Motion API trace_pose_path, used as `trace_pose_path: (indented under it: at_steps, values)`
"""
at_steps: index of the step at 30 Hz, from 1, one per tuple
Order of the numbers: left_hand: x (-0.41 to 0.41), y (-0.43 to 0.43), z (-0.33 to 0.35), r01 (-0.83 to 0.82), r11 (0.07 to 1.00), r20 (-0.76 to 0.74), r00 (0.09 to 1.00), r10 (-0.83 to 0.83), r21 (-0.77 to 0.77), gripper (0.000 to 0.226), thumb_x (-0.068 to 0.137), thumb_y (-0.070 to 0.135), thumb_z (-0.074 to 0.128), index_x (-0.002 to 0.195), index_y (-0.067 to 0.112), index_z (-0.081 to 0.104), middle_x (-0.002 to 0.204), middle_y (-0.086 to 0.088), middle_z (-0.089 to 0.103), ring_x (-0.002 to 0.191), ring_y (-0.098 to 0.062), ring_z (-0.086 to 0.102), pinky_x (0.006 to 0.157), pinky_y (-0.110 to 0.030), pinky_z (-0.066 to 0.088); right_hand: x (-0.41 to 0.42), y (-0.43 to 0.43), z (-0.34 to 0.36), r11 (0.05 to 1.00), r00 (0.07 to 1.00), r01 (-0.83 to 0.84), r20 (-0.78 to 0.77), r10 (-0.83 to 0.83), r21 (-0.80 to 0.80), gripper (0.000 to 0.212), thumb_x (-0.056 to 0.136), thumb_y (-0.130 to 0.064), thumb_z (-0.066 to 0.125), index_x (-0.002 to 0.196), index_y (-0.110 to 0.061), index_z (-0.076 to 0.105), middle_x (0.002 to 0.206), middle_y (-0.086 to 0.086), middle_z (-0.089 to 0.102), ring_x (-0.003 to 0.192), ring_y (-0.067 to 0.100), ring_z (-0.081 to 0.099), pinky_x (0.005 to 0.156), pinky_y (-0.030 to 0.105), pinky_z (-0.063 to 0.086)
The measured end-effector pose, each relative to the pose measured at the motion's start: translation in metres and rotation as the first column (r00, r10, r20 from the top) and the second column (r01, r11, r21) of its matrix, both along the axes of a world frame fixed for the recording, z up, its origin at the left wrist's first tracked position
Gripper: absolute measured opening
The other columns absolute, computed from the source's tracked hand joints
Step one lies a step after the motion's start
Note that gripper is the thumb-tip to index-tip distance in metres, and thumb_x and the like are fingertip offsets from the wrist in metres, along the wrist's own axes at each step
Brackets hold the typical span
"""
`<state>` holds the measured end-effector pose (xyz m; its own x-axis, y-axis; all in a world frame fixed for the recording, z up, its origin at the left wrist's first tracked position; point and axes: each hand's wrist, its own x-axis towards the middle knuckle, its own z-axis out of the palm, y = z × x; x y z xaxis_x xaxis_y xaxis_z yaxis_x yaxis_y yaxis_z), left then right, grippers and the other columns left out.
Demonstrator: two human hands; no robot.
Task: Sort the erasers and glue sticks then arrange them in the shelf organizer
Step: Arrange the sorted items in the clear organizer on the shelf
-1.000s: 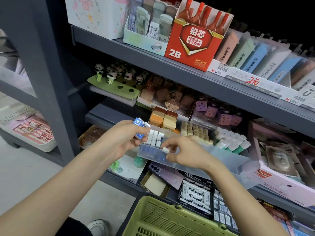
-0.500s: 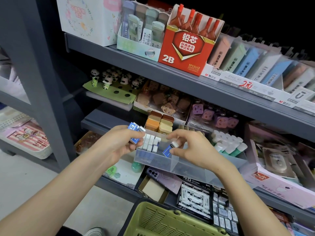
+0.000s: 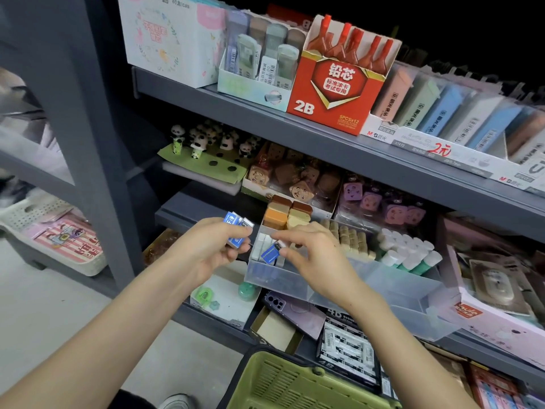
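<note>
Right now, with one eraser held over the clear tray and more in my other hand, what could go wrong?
The left hand grips several blue erasers at the fingertips; one might slip out. The single eraser pinched in the right hand sits tilted over the packed row and may wedge crooked. The clear tray seems to overhang the shelf, so pressing could tip it.

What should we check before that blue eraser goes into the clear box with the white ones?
1. Right hand pinches the blue eraser: ok.
2. Blue eraser is over the clear organizer, at its left end: ok.
3. Blue eraser stands straight like the white erasers: not ok, it is tilted.
4. Free room beside the white erasers: cannot tell, the fingers hide it.
5. Left hand grips the spare erasers: ok.
6. Glue sticks sit apart, farther right: ok.
</note>
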<state>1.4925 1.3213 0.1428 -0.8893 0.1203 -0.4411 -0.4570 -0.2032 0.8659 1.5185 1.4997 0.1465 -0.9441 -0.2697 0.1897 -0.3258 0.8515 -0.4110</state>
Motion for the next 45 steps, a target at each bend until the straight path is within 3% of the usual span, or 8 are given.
trace_pose_path:
  at_steps: [6,11,19,28,32,39,42,45]
  values:
    - [-0.001,-0.004,0.000,0.002,1.000,0.004,1.000,-0.002,-0.002,0.006,0.087,0.004,0.063,0.091,0.003,0.059,0.074,-0.010,0.060,0.063,-0.014,0.058,0.038,-0.012,0.037,-0.007,-0.014,-0.004,0.991,0.997,-0.068,0.039,0.064,0.119,0.032,0.092,-0.023,0.059,0.123,-0.026,0.062,0.112,-0.005,0.066,0.099,0.015,0.044,0.090,0.030,0.031]
    - [-0.001,-0.006,0.000,0.004,1.000,0.003,1.000,-0.004,-0.004,0.004,0.087,0.005,0.063,0.090,0.004,0.060,0.073,-0.010,0.060,0.061,-0.014,0.058,0.038,-0.013,0.038,-0.011,-0.021,-0.004,0.998,0.996,-0.007,0.092,0.002,0.056,0.031,0.088,-0.031,0.064,0.118,-0.026,0.064,0.091,-0.010,0.057,0.091,0.011,0.045,0.077,0.025,0.033]
    - [-0.001,-0.007,0.001,-0.003,1.000,0.007,1.000,0.003,0.009,0.006,0.088,0.004,0.062,0.091,0.003,0.058,0.074,-0.011,0.059,0.061,-0.014,0.058,0.038,-0.012,0.037,-0.013,-0.025,-0.006,0.998,0.980,-0.047,0.194,0.041,0.030,0.032,0.091,-0.023,0.061,0.124,-0.020,0.062,0.109,-0.001,0.063,0.090,0.005,0.047,0.069,0.015,0.034]
    - [0.000,-0.007,0.001,-0.015,1.000,0.012,1.000,0.015,0.003,0.005,0.088,0.005,0.063,0.091,0.003,0.059,0.076,-0.012,0.061,0.061,-0.015,0.059,0.038,-0.013,0.038,-0.002,-0.023,-0.017,0.994,0.999,-0.038,0.031,0.035,0.099,0.024,0.092,-0.024,0.057,0.113,-0.024,0.068,0.100,-0.005,0.067,0.098,0.016,0.045,0.090,0.029,0.033]
    - [0.000,-0.007,0.001,-0.015,1.000,0.005,1.000,0.015,0.000,0.006,0.087,0.005,0.063,0.091,0.003,0.060,0.074,-0.012,0.061,0.061,-0.015,0.060,0.038,-0.013,0.038,0.001,-0.021,-0.019,0.998,0.997,-0.056,0.059,0.055,0.013,0.023,0.094,-0.023,0.055,0.112,-0.022,0.070,0.102,-0.004,0.068,0.096,0.015,0.045,0.087,0.029,0.033]
    - [-0.001,-0.006,0.000,-0.008,1.000,0.004,1.000,0.008,-0.009,0.007,0.087,0.006,0.064,0.092,0.003,0.060,0.076,-0.012,0.062,0.063,-0.015,0.060,0.038,-0.013,0.038,0.006,-0.020,-0.020,0.993,0.996,-0.085,-0.020,0.087,0.085,0.029,0.093,-0.016,0.054,0.119,-0.022,0.066,0.095,-0.004,0.068,0.095,0.015,0.044,0.085,0.030,0.030]
    - [0.000,-0.005,0.000,0.000,1.000,0.004,1.000,0.000,-0.010,0.008,0.087,0.006,0.064,0.093,0.002,0.060,0.076,-0.012,0.062,0.062,-0.015,0.060,0.038,-0.013,0.039,0.010,-0.018,-0.019,0.997,0.993,-0.076,-0.088,0.077,0.012,0.025,0.089,-0.013,0.058,0.110,-0.019,0.071,0.074,-0.023,0.049,0.084,0.011,0.040,0.079,0.030,0.030]
    - [0.000,-0.005,0.000,0.008,1.000,0.005,1.000,-0.008,0.008,0.006,0.087,0.004,0.063,0.091,0.000,0.061,0.075,-0.013,0.062,0.062,-0.016,0.060,0.039,-0.014,0.040,0.012,-0.017,-0.018,0.998,0.994,-0.058,-0.089,0.055,-0.036,0.023,0.089,-0.012,0.060,0.107,-0.020,0.072,0.071,-0.028,0.035,0.082,0.005,0.035,0.077,0.027,0.028]
